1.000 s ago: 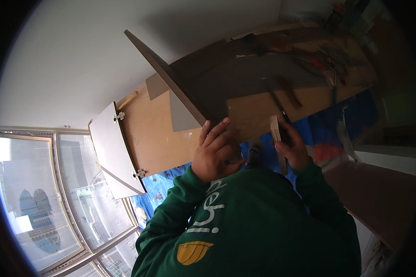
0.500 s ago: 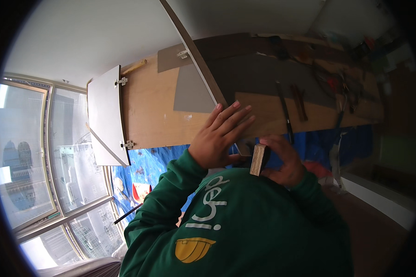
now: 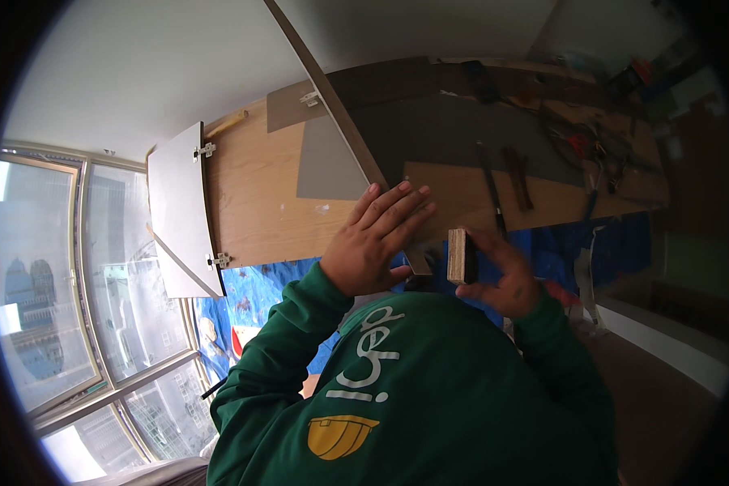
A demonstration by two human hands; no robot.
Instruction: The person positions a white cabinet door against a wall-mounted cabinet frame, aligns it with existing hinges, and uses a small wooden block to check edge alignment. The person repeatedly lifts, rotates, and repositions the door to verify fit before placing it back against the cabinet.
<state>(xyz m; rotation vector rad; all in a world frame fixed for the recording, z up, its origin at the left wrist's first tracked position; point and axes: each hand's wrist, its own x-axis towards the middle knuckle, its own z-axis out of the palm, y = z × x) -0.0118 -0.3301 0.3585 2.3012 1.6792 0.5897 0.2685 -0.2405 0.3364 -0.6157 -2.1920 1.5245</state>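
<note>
Over a wooden bench (image 3: pixel 259 206), a worker's left hand (image 3: pixel 368 247) is lying, fingers extended, across a panel (image 3: pixel 343 121); the right hand (image 3: pixel 509 279), its grip clamped on a plywood block (image 3: pixel 457 256), is holding it straighter than moments ago, beside but not touching the panel's near end.

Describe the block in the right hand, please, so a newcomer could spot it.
Find the wooden surface, then the right hand by its near edge. It holds the block, whose striped, layered end sets it apart from the plain-edged panel.
</note>
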